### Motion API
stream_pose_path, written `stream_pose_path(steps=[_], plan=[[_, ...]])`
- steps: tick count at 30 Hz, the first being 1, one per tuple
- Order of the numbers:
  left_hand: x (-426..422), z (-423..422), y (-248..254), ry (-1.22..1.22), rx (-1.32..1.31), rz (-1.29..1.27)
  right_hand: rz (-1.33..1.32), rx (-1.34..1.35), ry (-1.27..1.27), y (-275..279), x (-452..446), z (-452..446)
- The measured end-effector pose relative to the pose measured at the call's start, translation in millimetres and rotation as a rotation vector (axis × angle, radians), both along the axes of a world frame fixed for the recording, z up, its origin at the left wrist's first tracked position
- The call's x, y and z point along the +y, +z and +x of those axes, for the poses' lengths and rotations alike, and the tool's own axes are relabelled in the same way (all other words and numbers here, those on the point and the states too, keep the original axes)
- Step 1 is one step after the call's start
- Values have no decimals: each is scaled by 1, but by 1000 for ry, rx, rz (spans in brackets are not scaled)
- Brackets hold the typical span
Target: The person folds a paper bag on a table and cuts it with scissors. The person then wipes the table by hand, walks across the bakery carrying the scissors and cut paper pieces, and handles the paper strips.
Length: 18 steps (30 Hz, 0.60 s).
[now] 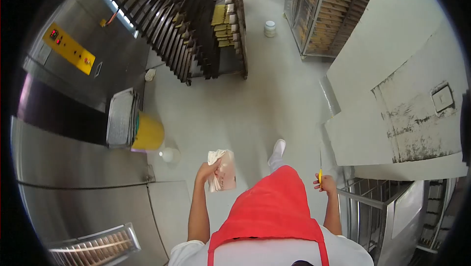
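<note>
My left hand [207, 171] is closed around the gathered edge of a pale, pinkish folded bag or cloth [225, 173] with faint reddish print. It hangs out in front of me, clear of the floor; its exact kind is hard to tell. On the other side, my right hand [327, 184] grips a thin-bladed knife [320, 173] by its yellow handle. The narrow blade points forward, away from my body. Between both arms is my red apron [272, 207], and one white shoe [278, 149] shows beyond it.
Tall dark tray racks [196, 30] stand ahead, some shelves loaded. A yellow bin [148, 132] with metal trays [121, 119] beside it is at left, near a steel oven with a yellow control panel [68, 48]. A white container [270, 28] sits on the floor. A metal rack [365, 202] is at right.
</note>
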<state>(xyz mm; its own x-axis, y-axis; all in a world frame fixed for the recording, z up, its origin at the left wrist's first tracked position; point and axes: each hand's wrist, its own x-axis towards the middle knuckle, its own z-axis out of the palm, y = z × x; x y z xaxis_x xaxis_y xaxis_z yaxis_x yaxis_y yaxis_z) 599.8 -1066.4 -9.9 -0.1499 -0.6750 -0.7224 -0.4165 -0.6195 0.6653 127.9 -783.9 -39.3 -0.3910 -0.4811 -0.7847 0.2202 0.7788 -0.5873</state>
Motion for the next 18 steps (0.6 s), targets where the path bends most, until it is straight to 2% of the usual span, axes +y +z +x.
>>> stream_pose_path(steps=[2, 5, 7, 9, 10, 11, 12, 14, 16, 18], plan=[[-32, -16, -14, -72, -9, 31, -17, -1, -30, -5, -29, -19], [-81, -13, -99, -166, 5, 92, -19, 63, 1, -7, -80, -58], [-98, -14, -132, -137, 10, 55, 48, 183, 34, -1, -122, -93], [-107, -27, -135, -92, -4, 75, 32, 177, 27, -11, -155, -138], [-118, -36, -126, -265, -213, 101, 15, 166, 16, -16, -167, -156], [-138, -49, -122, -444, -412, 113, 67, 197, 38, 2, -194, -169], [-151, -54, -128, -450, -414, 133, 25, 184, 8, 3, -215, -186], [-173, -61, -155, -290, -433, 58, -45, 146, -31, 10, -259, -214], [-207, -79, -166, -265, -328, -102, -71, 136, -29, 22, -317, -231], [-255, -119, -151, -204, -480, -61, -149, 69, 8, 28, -378, -244]])
